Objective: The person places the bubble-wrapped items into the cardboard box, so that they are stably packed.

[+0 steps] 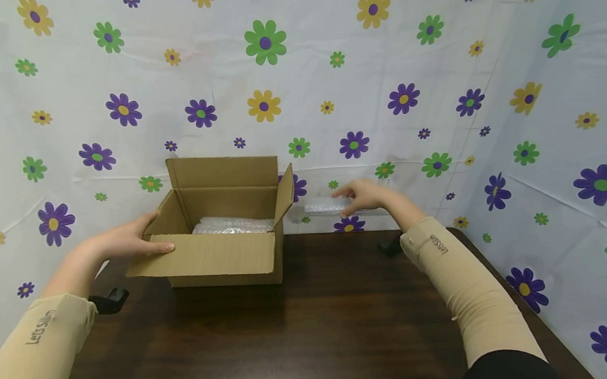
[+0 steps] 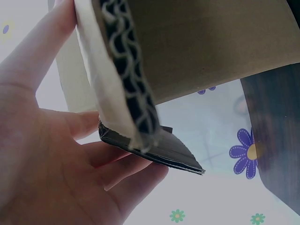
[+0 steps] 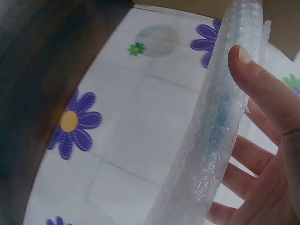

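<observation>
My left hand (image 1: 127, 239) grips the near left corner of an open cardboard box (image 1: 279, 256). Its thumb lies over the front flap (image 1: 218, 259), and in the left wrist view the other fingers reach behind the side flap (image 2: 154, 152). Inside the box lies a bundle in clear bubble wrap (image 1: 233, 225). To the right of the box, my right hand (image 1: 365, 195) holds up a long, slim bubble-wrapped roll (image 3: 206, 126) between thumb and fingers. Something bluish shows through the plastic, its kind hidden by the wrap.
The box stands on a dark brown wooden table (image 1: 336, 317), near its back edge. A white cloth (image 1: 312, 83) printed with flowers hangs behind and to the right. A small black object (image 1: 391, 246) shows below the right forearm, close to the table's back edge.
</observation>
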Demonstrator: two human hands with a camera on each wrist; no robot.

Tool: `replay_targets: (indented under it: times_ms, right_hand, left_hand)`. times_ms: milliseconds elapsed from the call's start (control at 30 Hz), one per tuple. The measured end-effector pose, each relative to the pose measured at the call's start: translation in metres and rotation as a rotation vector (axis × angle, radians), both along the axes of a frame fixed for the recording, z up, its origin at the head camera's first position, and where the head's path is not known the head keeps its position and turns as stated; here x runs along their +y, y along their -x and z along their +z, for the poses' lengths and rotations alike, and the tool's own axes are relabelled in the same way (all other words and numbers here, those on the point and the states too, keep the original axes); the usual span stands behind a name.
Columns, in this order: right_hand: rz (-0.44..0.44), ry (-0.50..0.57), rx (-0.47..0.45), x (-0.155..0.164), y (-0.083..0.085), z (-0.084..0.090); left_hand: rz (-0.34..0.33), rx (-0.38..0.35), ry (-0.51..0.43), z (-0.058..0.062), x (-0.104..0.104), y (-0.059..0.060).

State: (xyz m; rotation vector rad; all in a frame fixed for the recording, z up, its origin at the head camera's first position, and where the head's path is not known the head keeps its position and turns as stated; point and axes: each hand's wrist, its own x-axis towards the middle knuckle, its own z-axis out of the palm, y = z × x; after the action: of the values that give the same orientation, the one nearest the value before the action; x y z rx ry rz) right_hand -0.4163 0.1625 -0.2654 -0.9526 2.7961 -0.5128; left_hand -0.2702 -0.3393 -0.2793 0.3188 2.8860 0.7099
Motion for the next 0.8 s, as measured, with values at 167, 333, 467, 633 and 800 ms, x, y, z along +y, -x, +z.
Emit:
replay_targets:
  times_ms: [167, 333, 467, 633, 800]
  right_hand:
    - [-0.016, -0.017, 0.024, 0.0, -0.002, 0.019]
    - [-0.031, -0.022, 0.044, 0.0, -0.002, 0.037]
    - [-0.05, -0.018, 0.053, 0.001, -0.002, 0.048]
    - [-0.077, -0.019, 0.061, 0.0, 0.001, 0.061]
    - [-0.094, -0.025, 0.073, -0.007, 0.001, 0.075]
  left_hand:
    - [-0.006, -0.003, 0.0, -0.003, 0.002, -0.001]
    - [-0.007, -0.006, -0.004, -0.003, 0.003, -0.002]
    - [-0.013, -0.005, -0.006, -0.003, 0.004, -0.001]
    - [-0.019, -0.01, -0.017, -0.003, 0.004, 0.001]
    - [-0.019, -0.002, -0.015, 0.0, 0.001, 0.001]
